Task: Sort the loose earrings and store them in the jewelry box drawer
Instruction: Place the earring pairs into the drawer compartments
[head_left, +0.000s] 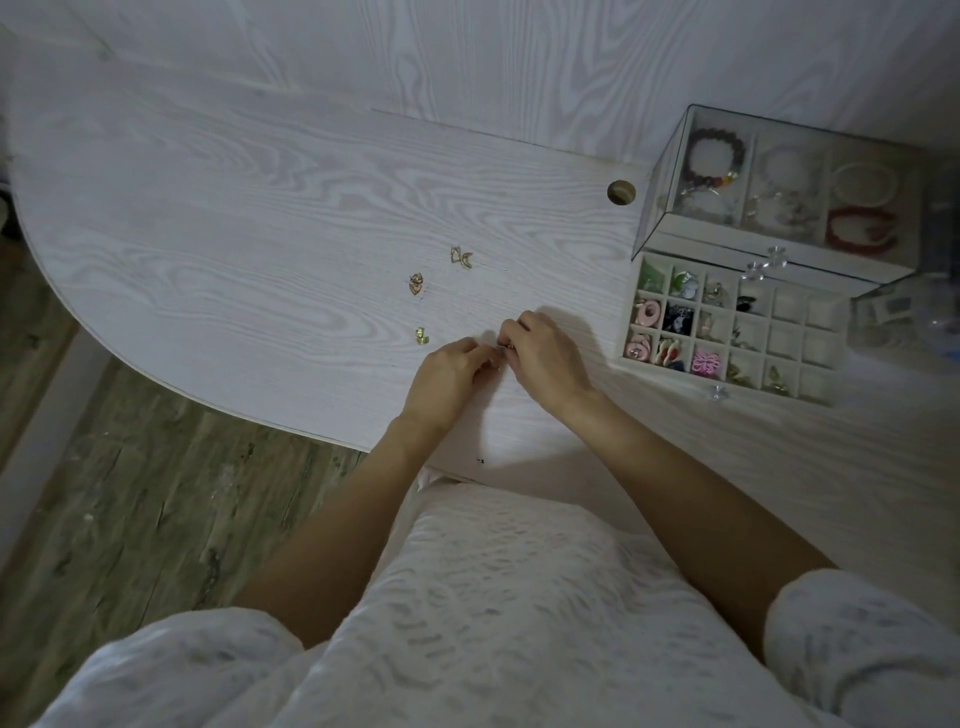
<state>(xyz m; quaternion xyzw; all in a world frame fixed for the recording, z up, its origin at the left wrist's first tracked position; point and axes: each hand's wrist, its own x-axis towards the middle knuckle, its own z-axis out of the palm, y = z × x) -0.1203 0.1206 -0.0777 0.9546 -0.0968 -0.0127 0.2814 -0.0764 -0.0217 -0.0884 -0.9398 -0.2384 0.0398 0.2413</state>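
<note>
Three small groups of gold earrings lie loose on the white table: one pair (461, 257) farthest back, one (416, 283) in the middle, one (422, 335) nearest my hands. My left hand (447, 376) and my right hand (545, 356) meet fingertip to fingertip just right of the nearest group, pinching a tiny earring (506, 347) between them. The glass jewelry box (779, 208) stands at the right, its divided drawer (735, 332) pulled out; the left cells hold colourful earrings, the right cells look bare.
Bracelets lie under the box's glass lid. A round cable hole (621, 192) sits in the table left of the box. The table's curved edge (208, 402) runs past my left arm, with wood floor below. A clear object (919, 312) stands right of the drawer.
</note>
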